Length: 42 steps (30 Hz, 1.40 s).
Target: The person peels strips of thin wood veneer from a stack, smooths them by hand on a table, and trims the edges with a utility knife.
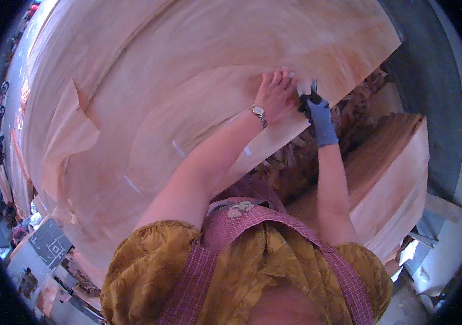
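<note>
Shirt (241, 271), left hand (277, 98) spread on veneer (198, 92)

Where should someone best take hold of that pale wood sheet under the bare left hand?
Probably pinch the sheet by its straight near edge, coming from the wearer's side: it lies flat, and that edge is exposed beside the brown scraps.

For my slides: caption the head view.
Left hand rests on a thin wood sheet; gloved right hand holds a dark tool.
</note>
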### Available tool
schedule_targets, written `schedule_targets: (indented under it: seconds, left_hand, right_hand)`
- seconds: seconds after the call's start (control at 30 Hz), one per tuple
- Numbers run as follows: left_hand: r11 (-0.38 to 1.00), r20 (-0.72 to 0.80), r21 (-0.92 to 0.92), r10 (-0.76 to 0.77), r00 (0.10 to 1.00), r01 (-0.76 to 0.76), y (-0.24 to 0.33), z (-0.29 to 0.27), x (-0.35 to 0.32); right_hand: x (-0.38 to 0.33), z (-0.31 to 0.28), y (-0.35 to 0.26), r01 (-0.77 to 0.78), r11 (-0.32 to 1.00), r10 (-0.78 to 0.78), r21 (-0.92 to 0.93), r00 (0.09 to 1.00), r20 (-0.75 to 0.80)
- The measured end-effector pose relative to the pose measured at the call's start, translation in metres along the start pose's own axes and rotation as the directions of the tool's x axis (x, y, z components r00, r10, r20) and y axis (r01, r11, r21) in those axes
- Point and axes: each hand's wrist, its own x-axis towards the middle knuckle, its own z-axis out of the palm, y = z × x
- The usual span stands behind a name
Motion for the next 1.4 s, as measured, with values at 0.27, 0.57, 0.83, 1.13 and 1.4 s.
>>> schedule_targets:
  seconds: [0.27,0.57,0.83,1.13,1.4]
  left_hand:
    - [0.964,-0.051,-0.240,-0.131,0.990,0.116,-0.043,-0.025,-0.051]
    - [0.790,-0.219,-0.235,-0.610,0.761,0.566,-0.114,-0.093,-0.189]
    - [0.844,-0.050,-0.031,-0.536,0.843,0.535,-0.146,-0.106,-0.174]
    - [0.859,-0.178,0.043,-0.495,0.850,0.510,-0.143,-0.101,-0.167]
    - [0.636,-0.490,-0.132,-0.708,0.507,0.760,-0.196,-0.111,-0.168]
  right_hand:
    - [-0.084,0.019,-0.133,0.008,0.991,-0.045,0.133,0.959,0.281]
    - [-0.042,0.211,-0.207,-0.035,0.952,-0.193,0.303,0.699,0.688]
    - [-0.005,0.256,-0.163,0.149,0.989,-0.121,0.016,0.733,0.669]
    - [0.023,0.204,-0.234,0.754,0.466,-0.424,-0.463,0.649,0.632]
    - [-0.176,0.166,-0.271,0.195,0.975,-0.133,0.111,0.104,0.986]
